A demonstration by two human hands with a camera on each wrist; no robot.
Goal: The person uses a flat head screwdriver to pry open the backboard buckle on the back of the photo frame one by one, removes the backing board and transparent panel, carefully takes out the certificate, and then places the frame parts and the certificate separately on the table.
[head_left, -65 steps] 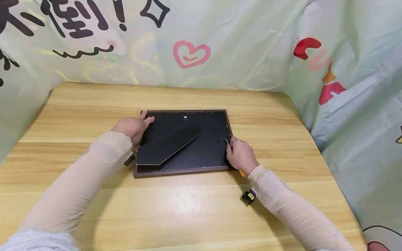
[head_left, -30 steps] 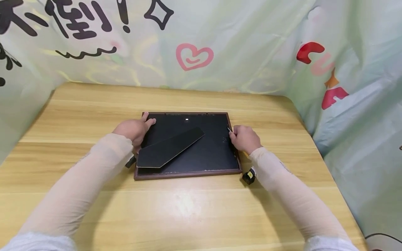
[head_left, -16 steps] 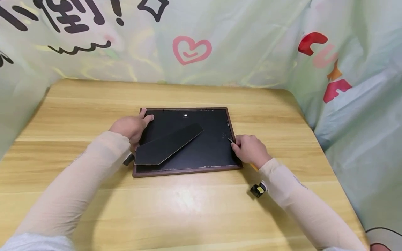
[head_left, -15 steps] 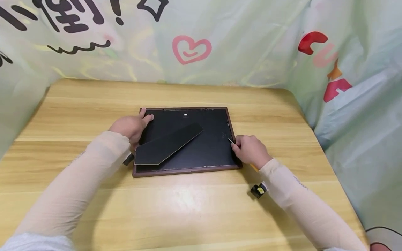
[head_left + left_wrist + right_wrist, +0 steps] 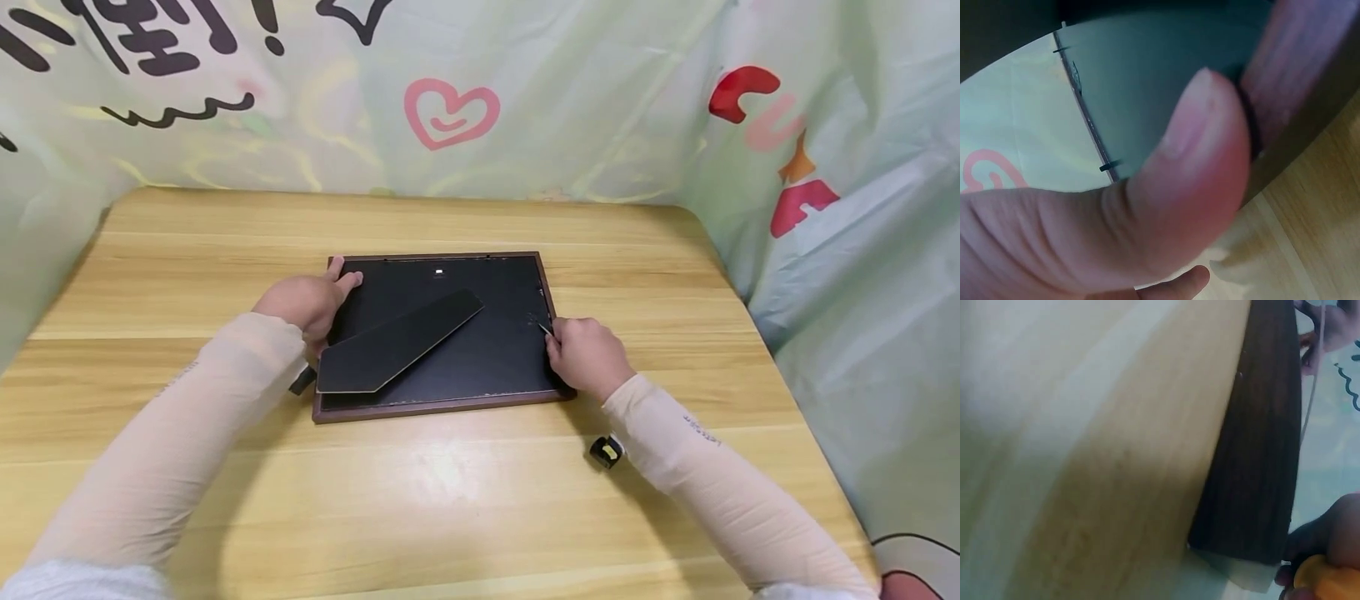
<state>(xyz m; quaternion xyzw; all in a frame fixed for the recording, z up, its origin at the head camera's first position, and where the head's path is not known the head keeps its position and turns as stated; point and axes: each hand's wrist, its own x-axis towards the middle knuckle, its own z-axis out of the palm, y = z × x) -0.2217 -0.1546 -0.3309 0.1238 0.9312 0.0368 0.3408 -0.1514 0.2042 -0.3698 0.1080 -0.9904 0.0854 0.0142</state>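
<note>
A picture frame (image 5: 450, 407) lies face down on the table, its black backing board (image 5: 480, 358) up. The easel stand (image 5: 397, 343) slants across the left half of the board. My left hand (image 5: 300, 304) holds the frame's left side; in the left wrist view the thumb (image 5: 1204, 137) presses beside the wooden rim. At the right edge, my right hand (image 5: 592, 357) grips a thin screwdriver (image 5: 546, 329), its metal tip at the board's right margin. Its orange handle (image 5: 1329, 581) shows in the right wrist view, mostly covered by the hand.
Dark metal tabs (image 5: 1107, 167) stick out along one edge of the backing. Small black wrist cameras (image 5: 606, 451) sit at both wrists. The wooden table (image 5: 450, 517) reaches back to a printed curtain (image 5: 585, 100), which also hangs along its right side.
My right hand went up along the frame's right edge, then back down; just now the screwdriver tip has shifted slightly inward over the board. The left hand keeps its hold.
</note>
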